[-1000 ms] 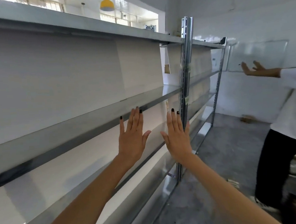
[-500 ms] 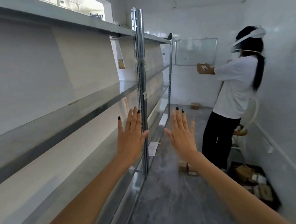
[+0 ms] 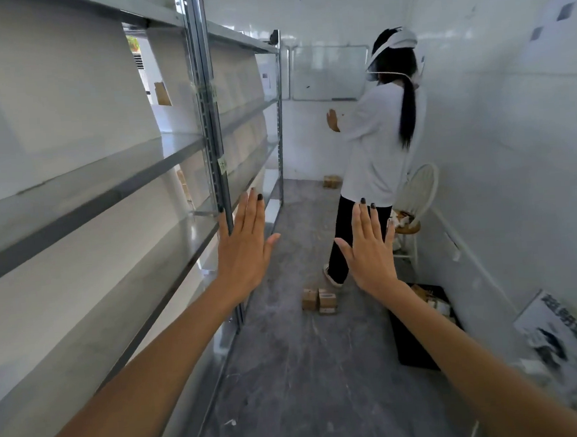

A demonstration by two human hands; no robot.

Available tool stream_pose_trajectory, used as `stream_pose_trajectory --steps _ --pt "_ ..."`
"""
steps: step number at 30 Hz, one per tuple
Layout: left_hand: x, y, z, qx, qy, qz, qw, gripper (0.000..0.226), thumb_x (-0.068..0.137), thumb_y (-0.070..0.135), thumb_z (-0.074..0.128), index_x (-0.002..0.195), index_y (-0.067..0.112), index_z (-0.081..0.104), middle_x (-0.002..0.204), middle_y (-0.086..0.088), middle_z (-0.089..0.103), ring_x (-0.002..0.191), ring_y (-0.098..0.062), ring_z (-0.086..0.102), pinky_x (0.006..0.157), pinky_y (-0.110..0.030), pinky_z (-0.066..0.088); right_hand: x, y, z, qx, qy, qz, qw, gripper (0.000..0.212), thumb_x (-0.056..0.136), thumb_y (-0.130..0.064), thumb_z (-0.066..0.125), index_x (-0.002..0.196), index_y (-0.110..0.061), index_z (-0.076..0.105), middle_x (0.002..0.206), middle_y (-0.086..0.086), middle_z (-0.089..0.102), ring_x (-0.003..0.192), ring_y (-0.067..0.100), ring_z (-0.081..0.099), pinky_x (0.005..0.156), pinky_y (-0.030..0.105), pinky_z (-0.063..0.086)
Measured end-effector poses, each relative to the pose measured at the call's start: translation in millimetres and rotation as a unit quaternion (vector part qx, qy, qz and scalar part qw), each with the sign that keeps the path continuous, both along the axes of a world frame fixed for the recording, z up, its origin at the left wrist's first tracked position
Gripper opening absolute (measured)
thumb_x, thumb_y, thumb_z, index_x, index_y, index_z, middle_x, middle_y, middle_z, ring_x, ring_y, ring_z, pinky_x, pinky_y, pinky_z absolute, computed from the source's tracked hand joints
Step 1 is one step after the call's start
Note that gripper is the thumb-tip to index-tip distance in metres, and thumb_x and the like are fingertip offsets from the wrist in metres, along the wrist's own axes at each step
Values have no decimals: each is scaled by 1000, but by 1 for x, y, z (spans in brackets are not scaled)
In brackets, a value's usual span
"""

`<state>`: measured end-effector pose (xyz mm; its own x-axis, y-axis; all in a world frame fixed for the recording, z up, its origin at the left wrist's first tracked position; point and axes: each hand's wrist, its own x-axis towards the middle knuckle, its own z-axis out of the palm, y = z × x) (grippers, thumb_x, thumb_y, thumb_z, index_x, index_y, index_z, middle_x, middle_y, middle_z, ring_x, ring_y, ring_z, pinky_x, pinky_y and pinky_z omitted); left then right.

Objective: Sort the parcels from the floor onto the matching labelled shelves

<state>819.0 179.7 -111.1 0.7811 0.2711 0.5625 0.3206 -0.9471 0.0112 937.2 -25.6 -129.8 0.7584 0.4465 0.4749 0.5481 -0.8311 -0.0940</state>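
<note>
My left hand (image 3: 246,248) and my right hand (image 3: 371,246) are both held up flat in front of me, fingers straight, holding nothing. Small brown cardboard parcels (image 3: 319,300) lie on the grey floor between and beyond my hands. Another parcel (image 3: 332,181) sits on the floor near the far wall. A black crate (image 3: 413,346) with more parcels stands on the floor at the right, partly hidden by my right forearm. The metal shelf rack (image 3: 114,182) runs along the left, with a small label (image 3: 223,164) on its upright post.
A person in a white shirt and black trousers (image 3: 377,144) stands in the aisle ahead, facing away, one hand raised. A white chair (image 3: 415,195) stands beside them at the right wall. A printed board (image 3: 561,335) leans low against the right wall.
My view has swung to the right, from facing the shelves to looking down the aisle. Both hands stay raised and flat. The floor parcels and crate have come into sight.
</note>
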Motion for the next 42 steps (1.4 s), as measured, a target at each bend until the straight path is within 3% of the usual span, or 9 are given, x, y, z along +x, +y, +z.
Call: stream_pose_trajectory --steps 6,14,18,23,26,31,35,42 --pt "46 -13 -5 13 3 -2 1000 70 95 51 16 150 13 -2 160 -3 -11 147 -17 -12 117 -49 -2 44 -18 5 5 -4 -3 1000 73 95 -54 20 150 -12 -1 160 5 -2 147 25 -3 115 54 -1" --pt "93 -31 -13 5 -4 -15 1000 70 94 51 19 150 15 -4 160 -2 -10 144 -14 -14 119 -52 5 86 -33 -6 -19 -29 -11 999 78 90 -59 6 150 -10 4 159 7 5 147 26 5 110 50 -8" --pt "107 -29 -20 -6 3 -22 1000 71 94 52 19 150 14 -1 159 -1 -9 143 -13 -16 118 -51 3 97 -33 -13 -12 -13 5 1000 78 89 -59 6 150 -12 1 160 6 3 147 25 1 112 49 -9" --pt "121 -10 -37 13 30 -19 999 72 93 54 17 150 13 -1 158 -2 -12 139 -9 -31 118 -52 6 110 -29 -21 -9 -7 2 1000 76 91 -59 10 150 -11 4 159 8 6 147 26 1 115 52 -3" --pt "132 -1 -36 18 45 -32 998 72 93 54 16 149 13 -3 159 -3 -9 144 -12 -20 118 -54 8 118 -22 -24 3 2 -3 1000 76 91 -58 10 150 -11 4 159 8 8 147 26 2 115 54 1" --pt "154 11 -24 36 31 -54 997 72 93 53 18 149 13 -4 159 -3 -7 147 -17 -7 115 -47 -6 133 -3 -24 -4 8 -19 1000 76 90 -59 9 150 -12 1 159 7 5 147 25 0 115 53 -1" --pt "166 26 -24 33 36 -67 997 71 94 53 16 149 12 -2 159 -4 -7 147 -18 -6 116 -49 -6 138 12 -28 -7 15 -23 1000 78 88 -61 5 150 -13 0 160 7 3 147 26 -1 115 53 -1" --pt "181 45 -35 42 47 -70 995 71 93 53 16 149 11 1 159 -6 -5 147 -20 -5 114 -50 -6 151 23 -39 -10 37 -34 999 75 92 -57 16 150 -13 -3 160 5 -2 147 24 -7 114 49 -8"
